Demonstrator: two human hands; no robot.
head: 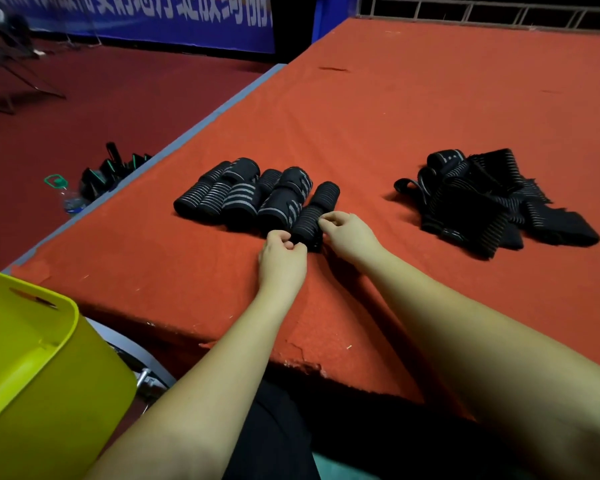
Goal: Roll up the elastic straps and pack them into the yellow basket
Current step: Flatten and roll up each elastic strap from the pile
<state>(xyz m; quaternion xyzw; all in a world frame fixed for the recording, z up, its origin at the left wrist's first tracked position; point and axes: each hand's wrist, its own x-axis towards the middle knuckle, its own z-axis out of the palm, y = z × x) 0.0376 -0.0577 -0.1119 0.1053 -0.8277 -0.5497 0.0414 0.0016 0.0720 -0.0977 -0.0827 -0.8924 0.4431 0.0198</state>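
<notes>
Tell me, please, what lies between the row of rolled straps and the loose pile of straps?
In the head view, only bare red table cloth separates the rolled straps from the loose pile.

Head view, single, wide-angle: worn on the person's head, faces forward and down across the table (pixel 413 109), near over both forearms; basket (pixel 32 368) at lower left, floor (pixel 101 109) and banner (pixel 146 19) beyond.

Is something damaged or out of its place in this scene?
Yes. The red felt table cover is torn and flaking along its near edge. A clear plastic bottle with green cap lies on the dark red floor, beside the table.
</notes>
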